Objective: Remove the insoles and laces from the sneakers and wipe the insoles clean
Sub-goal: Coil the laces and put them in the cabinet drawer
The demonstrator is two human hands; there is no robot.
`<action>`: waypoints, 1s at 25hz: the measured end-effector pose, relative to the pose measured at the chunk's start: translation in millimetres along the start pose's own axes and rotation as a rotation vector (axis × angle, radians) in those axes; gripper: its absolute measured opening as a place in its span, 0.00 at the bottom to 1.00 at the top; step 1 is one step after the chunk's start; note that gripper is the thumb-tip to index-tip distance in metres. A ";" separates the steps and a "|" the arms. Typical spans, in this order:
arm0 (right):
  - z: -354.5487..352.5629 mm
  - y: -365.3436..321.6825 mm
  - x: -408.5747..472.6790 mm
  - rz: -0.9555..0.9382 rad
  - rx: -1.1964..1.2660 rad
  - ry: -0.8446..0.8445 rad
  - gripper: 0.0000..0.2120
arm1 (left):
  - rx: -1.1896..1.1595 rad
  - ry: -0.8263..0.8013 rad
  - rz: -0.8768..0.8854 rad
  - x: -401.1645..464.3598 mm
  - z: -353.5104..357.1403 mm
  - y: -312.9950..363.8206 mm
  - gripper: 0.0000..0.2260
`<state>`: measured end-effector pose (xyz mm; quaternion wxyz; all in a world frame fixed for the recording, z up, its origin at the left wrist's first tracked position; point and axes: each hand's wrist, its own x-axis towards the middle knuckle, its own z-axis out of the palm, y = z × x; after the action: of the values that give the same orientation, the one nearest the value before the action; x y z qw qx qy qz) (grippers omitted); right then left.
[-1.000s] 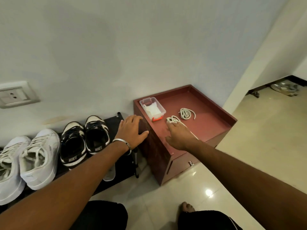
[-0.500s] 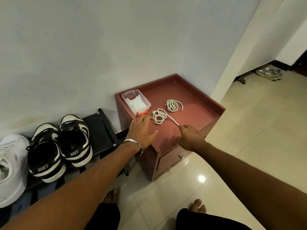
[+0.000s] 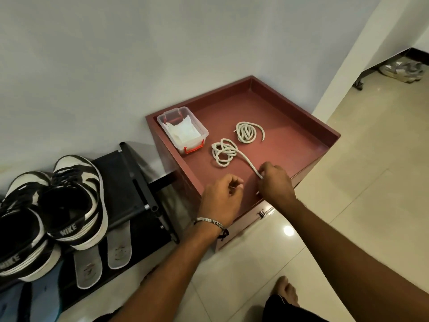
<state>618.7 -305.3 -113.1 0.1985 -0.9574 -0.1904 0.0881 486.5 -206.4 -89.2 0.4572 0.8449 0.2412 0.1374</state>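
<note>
Now right hand pinching lace tail

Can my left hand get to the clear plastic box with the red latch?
Probably yes: the left hand holds nothing, and the maroon tray is bare between it and the clear plastic box.
</note>
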 end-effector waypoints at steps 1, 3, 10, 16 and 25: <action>-0.9 -2.9 -5.0 0.024 0.122 -0.005 0.10 | -0.013 0.000 -0.016 1.2 2.9 1.5 0.06; -4.9 -10.2 -21.4 0.142 0.566 -0.055 0.11 | -0.026 -0.048 -0.066 4.9 3.7 4.6 0.07; -27.2 -40.3 -39.2 0.132 1.025 -0.173 0.12 | -0.062 -0.218 -0.086 16.1 3.2 2.1 0.09; -24.8 -24.7 -33.4 -0.128 0.573 -0.145 0.16 | -0.227 -0.218 -0.134 27.6 3.5 -1.7 0.09; -28.1 -25.7 -24.7 -0.371 0.427 -0.069 0.11 | -0.759 -0.703 -0.343 41.4 -34.7 -1.1 0.09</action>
<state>594.6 -303.1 -74.7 0.4020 -0.8391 -0.3461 0.1208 505.5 -159.3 -70.7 0.7990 0.5641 0.1415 -0.1527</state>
